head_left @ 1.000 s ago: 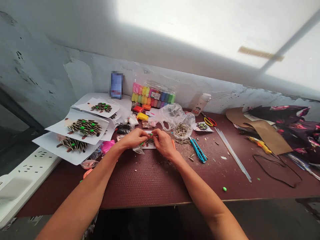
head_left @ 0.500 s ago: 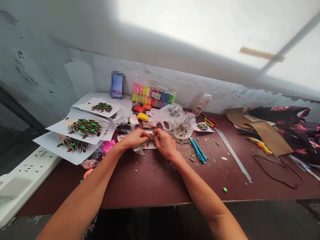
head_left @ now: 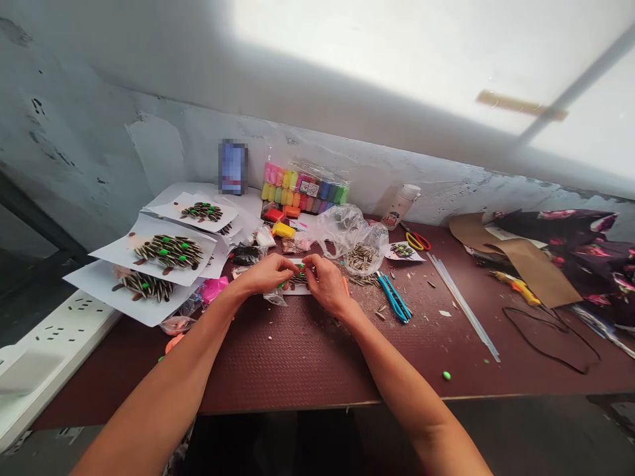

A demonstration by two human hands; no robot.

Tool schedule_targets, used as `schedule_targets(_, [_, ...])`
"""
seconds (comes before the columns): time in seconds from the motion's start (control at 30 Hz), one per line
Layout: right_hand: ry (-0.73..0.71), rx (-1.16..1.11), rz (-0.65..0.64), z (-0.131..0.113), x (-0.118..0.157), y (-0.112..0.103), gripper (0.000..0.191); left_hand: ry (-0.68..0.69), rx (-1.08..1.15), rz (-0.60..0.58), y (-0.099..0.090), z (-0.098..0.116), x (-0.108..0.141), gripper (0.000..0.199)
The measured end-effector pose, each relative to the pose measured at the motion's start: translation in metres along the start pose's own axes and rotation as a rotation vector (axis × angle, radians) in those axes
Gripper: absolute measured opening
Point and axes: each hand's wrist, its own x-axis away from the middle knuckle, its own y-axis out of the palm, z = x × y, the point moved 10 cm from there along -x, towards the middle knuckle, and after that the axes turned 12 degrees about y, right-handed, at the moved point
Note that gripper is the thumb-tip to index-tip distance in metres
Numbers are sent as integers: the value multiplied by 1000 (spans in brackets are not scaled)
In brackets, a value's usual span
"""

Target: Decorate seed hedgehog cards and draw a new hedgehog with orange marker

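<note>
My left hand (head_left: 265, 274) and my right hand (head_left: 325, 284) meet over a small white paper card (head_left: 300, 289) near the middle of the brown table (head_left: 297, 357). Striped sunflower seeds (head_left: 299, 279) and specks of green clay (head_left: 301, 268) sit on the card, partly hidden by my fingertips. Both hands pinch at that seed patch. Just right of my right hand lies a torn plastic bag of loose seeds (head_left: 360, 259). To the left, several paper sheets carry seed-covered hedgehog figures with green dots (head_left: 169, 251).
Behind stand a pack of coloured modelling clay (head_left: 303, 188) and a white bottle (head_left: 401, 206). Blue utility knives (head_left: 393, 299), red-handled scissors (head_left: 415, 241), glue sticks (head_left: 461, 304) and seed husks lie on the table. A power strip (head_left: 54, 337) runs along the left edge.
My hands stay over the card, with only slight finger shifts. The view has moved very little.
</note>
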Motion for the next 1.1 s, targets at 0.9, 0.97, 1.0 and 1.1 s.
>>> schedule_targets(0.9, [354, -963, -238, 28, -12, 15, 31, 176, 411, 473, -40, 11, 8, 28])
schedule_targets(0.97, [338, -984, -206, 29, -13, 13, 30, 149, 416, 492, -42, 7, 9, 27])
schedule_targets(1.0, [335, -991, -167, 30, -13, 11, 29, 125, 430, 502, -42, 4, 9, 28])
schedule_targets(1.1, [304, -986, -11, 34, -13, -3, 23, 95, 514, 534, -41, 0, 11, 36])
